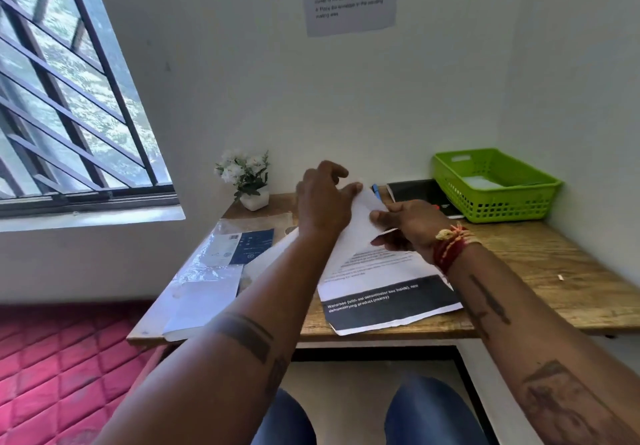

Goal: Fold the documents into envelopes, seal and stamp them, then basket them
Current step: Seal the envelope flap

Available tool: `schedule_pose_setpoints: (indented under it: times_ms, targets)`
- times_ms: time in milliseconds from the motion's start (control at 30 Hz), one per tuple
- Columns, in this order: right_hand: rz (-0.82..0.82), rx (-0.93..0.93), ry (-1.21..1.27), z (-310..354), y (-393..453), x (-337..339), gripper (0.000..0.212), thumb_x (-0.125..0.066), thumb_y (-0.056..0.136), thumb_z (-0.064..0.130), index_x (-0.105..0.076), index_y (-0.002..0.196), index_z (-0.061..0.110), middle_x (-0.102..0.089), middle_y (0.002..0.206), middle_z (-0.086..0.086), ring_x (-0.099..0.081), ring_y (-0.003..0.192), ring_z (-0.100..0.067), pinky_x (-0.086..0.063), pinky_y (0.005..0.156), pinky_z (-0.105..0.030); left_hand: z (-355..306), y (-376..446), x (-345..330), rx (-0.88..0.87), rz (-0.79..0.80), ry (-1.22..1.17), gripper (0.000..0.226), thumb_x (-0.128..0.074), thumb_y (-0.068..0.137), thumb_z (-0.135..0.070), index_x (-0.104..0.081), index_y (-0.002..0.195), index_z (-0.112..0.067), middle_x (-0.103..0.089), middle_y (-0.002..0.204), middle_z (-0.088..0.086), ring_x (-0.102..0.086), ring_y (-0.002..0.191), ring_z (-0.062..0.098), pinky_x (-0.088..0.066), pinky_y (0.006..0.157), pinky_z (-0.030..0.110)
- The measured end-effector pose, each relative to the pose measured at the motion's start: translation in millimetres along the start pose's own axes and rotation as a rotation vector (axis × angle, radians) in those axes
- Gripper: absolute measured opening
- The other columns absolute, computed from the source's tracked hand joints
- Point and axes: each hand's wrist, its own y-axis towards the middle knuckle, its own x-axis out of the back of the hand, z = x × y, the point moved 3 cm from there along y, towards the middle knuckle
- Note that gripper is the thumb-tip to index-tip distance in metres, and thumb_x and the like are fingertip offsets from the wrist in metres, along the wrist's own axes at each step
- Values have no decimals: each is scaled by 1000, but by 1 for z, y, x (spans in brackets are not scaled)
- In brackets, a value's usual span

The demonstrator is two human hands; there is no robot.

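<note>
Folding step: both hands, left [322, 198] and right [408, 226], fingers pinching the document [377, 281] mid-surface, its far end lifted over; next, likely crease flat, then fetch an envelope; basket [498, 209] waits at the far right corner.

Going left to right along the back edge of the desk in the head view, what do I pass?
Potted white flowers → left hand → blue pen → black notebook → green basket, holding something white.
</note>
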Motion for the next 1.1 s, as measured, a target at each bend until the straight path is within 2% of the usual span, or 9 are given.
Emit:
schedule_pose_setpoints:
  times_ms: [100, 200, 367, 533, 667, 767, 900, 1000, 1100]
  targets:
    - [-239, 258, -9, 36, -24, 10, 17, -71, 92, 22, -75, 88, 5, -72, 73, -11, -69, 58, -20, -54, 56, -28, -40, -4, 12, -86, -83, -33, 22, -68, 96, -44, -62, 94, -22, -63, 90, -6, -59, 88, 16, -43, 80, 32]
    - [-498, 590, -409, 78, -54, 12, 42, -60, 96, 47, -76, 75, 14, -69, 58, -4, -64, 56, -15, -41, 53, -27, -79, -9, 16, 59, 30, -280, 49, -53, 98, -63, -66, 84, -18, -69, 78, -5, -67, 79, 17, -47, 73, 34]
    - [-619, 975, -788, 94, -82, -10, 26, -55, 95, 28, -72, 113, 22, -75, 106, -3, -70, 97, -25, -56, 76, -38, -90, -3, 26, 288, 78, -575, 42, -68, 79, -51, -70, 69, -11, -74, 70, 10, -75, 74, 31, -62, 80, 50]
    - [-409, 862, -1102, 46, -57, -13, 64, -47, 89, 43, -48, 149, 19, -50, 152, -6, -50, 135, -30, -47, 103, -52, -50, -12, 25, 585, 236, -757, 10, -71, 93, -8, -68, 89, 0, -73, 91, 23, -73, 74, 32, -64, 59, 43]
    - [58, 505, -1319, -4, -55, -31, 87, -59, 93, 57, -12, 161, 31, -6, 170, 4, -10, 155, -21, -20, 123, -46, 17, -37, 13, 915, 509, -675, 14, -53, 107, -16, -61, 101, -7, -70, 84, 12, -68, 69, 24, -60, 46, 34]
    - [250, 372, -1247, -32, -55, -43, 89, -52, 91, 68, -11, 161, 32, -5, 169, 6, -6, 156, -19, -14, 125, -43, 60, -50, 7, 982, 614, -486, 15, -52, 108, -21, -59, 107, -8, -72, 85, 10, -70, 70, 21, -60, 53, 33]
    - [260, 360, -1251, -43, -51, -48, 79, -43, 93, 72, -23, 159, 33, -18, 168, 4, -21, 152, -25, -21, 123, -44, 76, -50, 12, 894, 579, -300, 25, -61, 104, -21, -57, 122, -4, -71, 96, 12, -71, 81, 22, -63, 56, 33]
    - [244, 335, -1191, -36, -42, -49, 70, -38, 98, 67, -30, 157, 31, -29, 164, 3, -26, 149, -29, -24, 121, -45, 79, -34, 10, 534, 582, 213, 43, -62, 102, -34, -56, 130, -2, -68, 121, 17, -69, 109, 29, -61, 92, 39]
    - [204, 312, -1206, -30, -31, -52, 61, -37, 104, 53, -29, 158, 27, -39, 159, -2, -29, 146, -30, -27, 118, -41, 74, -38, 6, 202, 489, 621, 43, -62, 101, -36, -59, 131, -5, -63, 132, 17, -62, 119, 30, -54, 100, 38]
